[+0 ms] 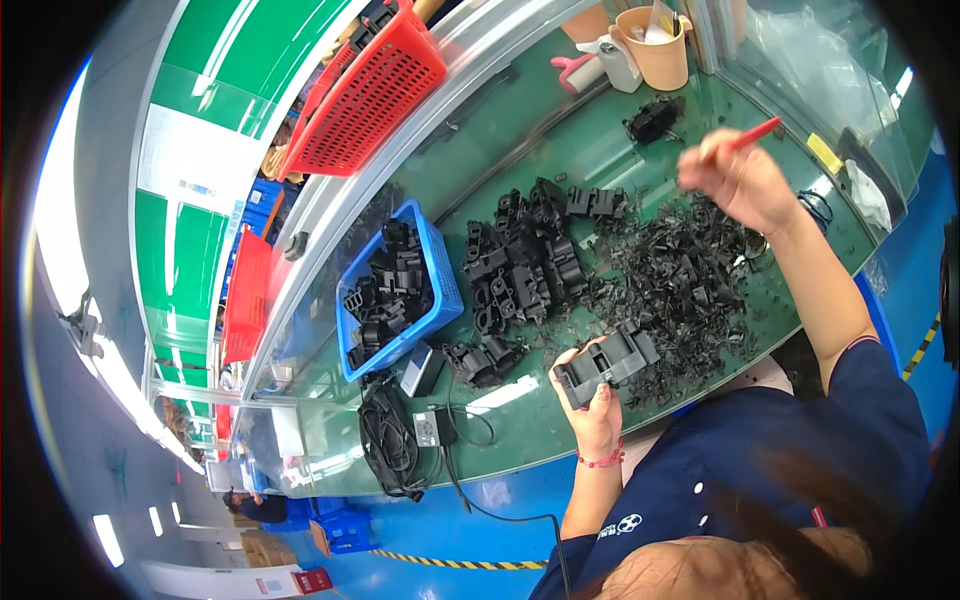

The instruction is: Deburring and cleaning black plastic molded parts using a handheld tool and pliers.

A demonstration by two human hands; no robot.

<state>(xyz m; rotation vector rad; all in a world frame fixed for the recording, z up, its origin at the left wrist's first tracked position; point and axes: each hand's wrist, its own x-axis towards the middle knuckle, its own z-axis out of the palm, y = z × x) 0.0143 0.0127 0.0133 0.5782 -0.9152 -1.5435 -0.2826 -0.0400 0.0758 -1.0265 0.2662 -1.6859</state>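
Observation:
My left hand grips a black moulded plastic part just above the near edge of the green table. My right hand is raised over the table's right side and is closed on a thin red tool that points up and to the right. Between the hands lies a heap of black plastic trimmings. To its left stands a pile of black moulded parts.
A blue basket with more black parts stands left of the pile. A red basket lies at the back left. A beige cup and a white container stand at the back. Black cables and a small adapter rest at the near left.

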